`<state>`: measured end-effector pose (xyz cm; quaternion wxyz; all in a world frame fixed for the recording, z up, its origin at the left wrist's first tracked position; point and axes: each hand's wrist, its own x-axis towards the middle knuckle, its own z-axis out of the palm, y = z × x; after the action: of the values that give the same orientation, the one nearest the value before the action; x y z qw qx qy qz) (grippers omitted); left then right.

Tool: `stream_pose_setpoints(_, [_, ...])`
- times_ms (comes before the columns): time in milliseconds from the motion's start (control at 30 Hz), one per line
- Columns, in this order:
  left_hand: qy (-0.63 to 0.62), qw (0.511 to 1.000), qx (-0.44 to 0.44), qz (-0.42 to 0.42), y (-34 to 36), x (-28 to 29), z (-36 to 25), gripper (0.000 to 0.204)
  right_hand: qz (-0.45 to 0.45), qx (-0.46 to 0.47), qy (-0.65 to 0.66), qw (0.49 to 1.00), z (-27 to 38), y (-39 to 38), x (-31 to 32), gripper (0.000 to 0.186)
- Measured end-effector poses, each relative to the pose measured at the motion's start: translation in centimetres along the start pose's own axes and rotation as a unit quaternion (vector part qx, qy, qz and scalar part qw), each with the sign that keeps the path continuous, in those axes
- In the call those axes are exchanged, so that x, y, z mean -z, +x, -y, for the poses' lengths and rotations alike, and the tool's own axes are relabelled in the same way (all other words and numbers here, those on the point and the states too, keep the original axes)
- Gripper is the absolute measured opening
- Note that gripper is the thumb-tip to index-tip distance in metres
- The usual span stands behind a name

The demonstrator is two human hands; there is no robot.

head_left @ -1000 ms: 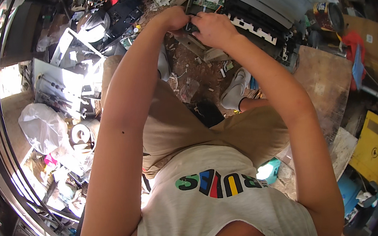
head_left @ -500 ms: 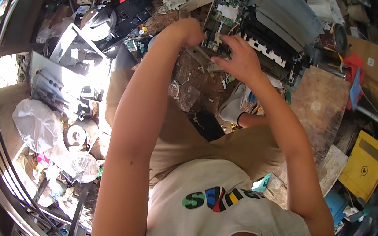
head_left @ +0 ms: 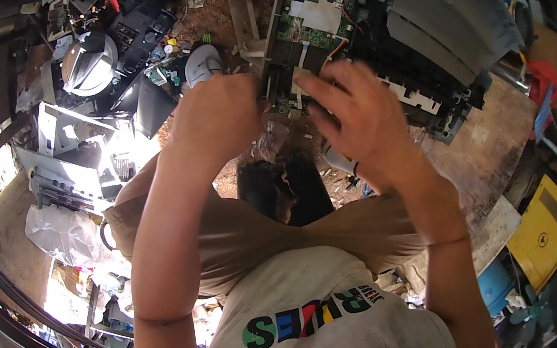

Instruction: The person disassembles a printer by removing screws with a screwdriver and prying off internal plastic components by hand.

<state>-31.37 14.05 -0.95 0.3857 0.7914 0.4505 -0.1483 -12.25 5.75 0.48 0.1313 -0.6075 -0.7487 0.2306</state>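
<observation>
A partly opened printer (head_left: 414,91), or a machine much like one, lies ahead with its grey cover raised on the right. A green circuit board (head_left: 322,19), partly under a pale patch, is exposed on its left side, with thin coloured wires (head_left: 337,48) below. My left hand (head_left: 219,115) is closed at the near left edge of the machine's frame; its fingertips are hidden behind the hand. Over the frame's near end is my right hand (head_left: 357,105), thumb and fingers apart, the forefinger by a pale strip. The right hand is slightly blurred, and I see nothing held in it.
Black plastic parts (head_left: 143,30) and a round shiny piece (head_left: 90,63) lie at the far left. A clear plastic bag (head_left: 63,232) sits at left. Brown board (head_left: 480,142) and a yellow panel (head_left: 542,228) are on the right. A black object (head_left: 287,187) stands between my legs.
The view has shifted, so the machine appears larger and nearer. My left hand has come back toward me and left of the frame; my right hand remains close to the frame's near end.
</observation>
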Motion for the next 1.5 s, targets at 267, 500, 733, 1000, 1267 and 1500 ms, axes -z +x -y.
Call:
stream_pose_setpoints(267, [-0.001, 1.0, -0.012, -0.004, 0.0, 0.9, -0.8, 0.018, 0.234, 0.212, -0.116, 0.942, -2.5, 6.3, 1.7, 0.027])
stream_pose_setpoints(500, [0.02, 0.999, -0.037, -0.004, 0.4, 0.3, 0.0, 0.021, 0.279, 0.191, -0.103, 0.936, -3.1, 6.8, 1.3, 0.03])
stream_pose_setpoints(733, [0.025, 0.999, -0.035, -0.02, 0.1, 0.0, 0.1, 0.022, 0.347, 0.164, -0.097, 0.918, -2.7, 8.0, 0.9, 0.029])
stream_pose_setpoints(1000, [0.02, 0.999, -0.026, -0.012, 0.3, -0.3, 0.3, 0.023, 0.325, 0.174, -0.083, 0.926, -2.8, 7.8, 1.1, 0.029])
stream_pose_setpoints(1267, [0.031, 0.999, -0.016, 0.003, 0.8, -0.8, 0.4, 0.021, 0.304, 0.166, -0.091, 0.934, -2.2, 6.7, 0.5, 0.03])
stream_pose_setpoints(1500, [0.043, 0.999, -0.017, -0.003, 0.8, -0.7, 0.3, 0.021, 0.163, 0.135, -0.054, 0.976, -2.1, 4.4, 2.2, 0.033])
